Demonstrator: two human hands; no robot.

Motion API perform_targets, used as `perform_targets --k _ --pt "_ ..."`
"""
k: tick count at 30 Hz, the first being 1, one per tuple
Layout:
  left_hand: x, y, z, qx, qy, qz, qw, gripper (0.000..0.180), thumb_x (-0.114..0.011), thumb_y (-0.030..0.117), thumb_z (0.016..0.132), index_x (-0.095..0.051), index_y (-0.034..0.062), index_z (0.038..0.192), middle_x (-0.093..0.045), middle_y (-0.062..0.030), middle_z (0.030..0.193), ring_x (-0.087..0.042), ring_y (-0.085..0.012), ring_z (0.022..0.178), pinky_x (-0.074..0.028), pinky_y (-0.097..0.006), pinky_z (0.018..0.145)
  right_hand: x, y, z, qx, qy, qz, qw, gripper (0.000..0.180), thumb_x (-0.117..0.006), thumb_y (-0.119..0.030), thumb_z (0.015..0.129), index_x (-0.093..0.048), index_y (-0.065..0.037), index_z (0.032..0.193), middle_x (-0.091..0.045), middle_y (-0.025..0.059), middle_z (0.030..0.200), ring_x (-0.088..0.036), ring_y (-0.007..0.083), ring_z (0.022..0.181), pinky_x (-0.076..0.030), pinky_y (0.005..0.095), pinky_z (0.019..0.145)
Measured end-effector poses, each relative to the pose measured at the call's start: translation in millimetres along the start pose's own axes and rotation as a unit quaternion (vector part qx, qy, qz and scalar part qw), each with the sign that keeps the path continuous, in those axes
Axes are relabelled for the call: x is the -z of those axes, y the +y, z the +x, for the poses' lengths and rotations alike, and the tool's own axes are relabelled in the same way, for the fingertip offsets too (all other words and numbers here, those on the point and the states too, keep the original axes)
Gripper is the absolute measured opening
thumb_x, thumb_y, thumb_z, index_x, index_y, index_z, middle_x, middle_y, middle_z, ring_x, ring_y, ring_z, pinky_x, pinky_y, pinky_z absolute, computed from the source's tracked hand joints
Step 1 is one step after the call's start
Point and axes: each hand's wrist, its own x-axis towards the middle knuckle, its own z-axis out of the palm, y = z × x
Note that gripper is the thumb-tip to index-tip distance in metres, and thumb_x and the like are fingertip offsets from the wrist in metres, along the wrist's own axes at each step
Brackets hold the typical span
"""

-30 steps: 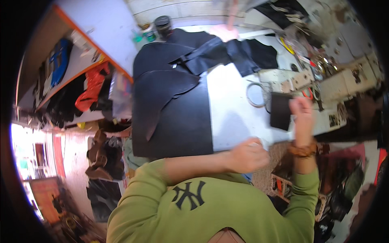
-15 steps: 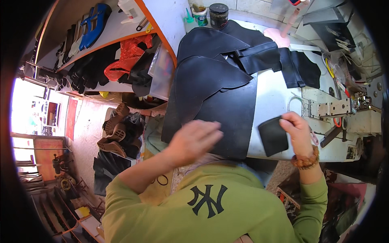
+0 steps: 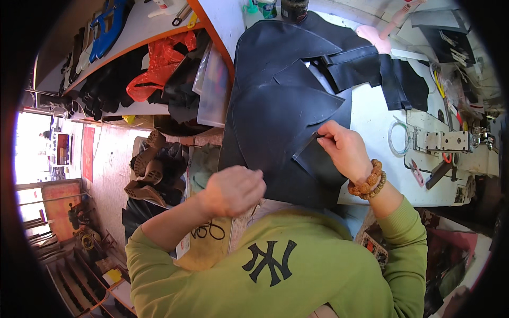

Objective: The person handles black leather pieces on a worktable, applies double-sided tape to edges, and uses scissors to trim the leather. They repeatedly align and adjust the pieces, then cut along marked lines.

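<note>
My right hand (image 3: pixel 342 148), wearing a beaded bracelet, pinches the edge of a small black leather-like piece (image 3: pixel 307 147) between thumb and fingers. That piece hangs tilted over the large black sheets (image 3: pixel 270 122) on the table; its lower outline blends into the black beneath. My left hand (image 3: pixel 233 191) is at the near left edge of the sheets, its fingers curled inward and slightly blurred. Whatever its palm side may hold is hidden. Further sheets with curved and pointed outlines overlap toward the back, with a strap-like black piece (image 3: pixel 352 66) beside them.
On the white table (image 3: pixel 374 130) lie a coiled clear tube (image 3: pixel 397 139), small pink-handled snips (image 3: pixel 417 172) and a hammer-like tool (image 3: pixel 437 175). A metal machine arm (image 3: pixel 442 140) juts in from the right. Shelves (image 3: pixel 154 24) stand left, shoe soles (image 3: pixel 151 172) below them.
My right hand has carried the small black piece leftward, from over the white tabletop to over the black sheets. My left hand has drawn left and nearer, its fingers now curled. The view has shifted slightly.
</note>
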Motion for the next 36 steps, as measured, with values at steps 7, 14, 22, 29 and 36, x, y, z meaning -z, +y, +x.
perform_targets --k 7,14,22,29,36 --pt "-37 25 8 0.030 -0.017 -0.058 0.998 0.042 -0.059 0.017 0.079 -0.054 0.0046 0.118 -0.050 -0.0199 0.136 -0.050 -0.0326 0.124 -0.041 -0.047 0.103 3 0 -12 0.036 0.006 -0.107 0.994 0.015 -0.068 -0.009 0.080 -0.062 -0.008 0.093 -0.060 0.0077 0.088 -0.062 0.0300 0.075 -0.050 0.0379 0.064" --pt "-31 11 18 0.079 -0.082 -0.104 0.988 0.054 -0.063 0.011 0.070 -0.055 0.0019 0.123 -0.047 -0.0194 0.139 -0.052 -0.0339 0.120 -0.044 -0.041 0.100 8 -12 -38 0.112 0.034 -0.138 0.983 0.034 -0.074 -0.013 0.073 -0.062 -0.005 0.104 -0.058 0.0088 0.112 -0.054 0.0292 0.106 -0.046 0.0411 0.087" --pt "-33 8 31 0.165 -0.077 -0.190 0.965 0.053 -0.060 0.010 0.079 -0.054 0.0046 0.131 -0.046 -0.0194 0.142 -0.041 -0.0387 0.132 -0.029 -0.052 0.109 -4 -10 -64 0.100 -0.024 -0.159 0.982 0.053 -0.076 -0.015 0.071 -0.059 -0.004 0.119 -0.049 0.0144 0.136 -0.045 0.0321 0.126 -0.034 0.0479 0.106" --pt "-37 21 35 0.172 -0.075 -0.194 0.963 0.050 -0.060 0.009 0.082 -0.055 0.0045 0.131 -0.048 -0.0186 0.141 -0.041 -0.0400 0.133 -0.025 -0.053 0.111 -2 -8 -61 0.123 -0.040 -0.160 0.979 0.047 -0.073 -0.013 0.072 -0.060 -0.005 0.116 -0.049 0.0141 0.136 -0.044 0.0309 0.128 -0.032 0.0483 0.108" --pt "-40 23 36 0.160 -0.096 -0.165 0.968 0.048 -0.056 0.012 0.083 -0.056 0.0064 0.131 -0.048 -0.0171 0.142 -0.041 -0.0391 0.133 -0.022 -0.052 0.113 1 -5 -56 0.135 -0.049 -0.159 0.977 0.042 -0.072 -0.013 0.074 -0.062 -0.005 0.114 -0.050 0.0127 0.135 -0.044 0.0282 0.128 -0.031 0.0488 0.109"
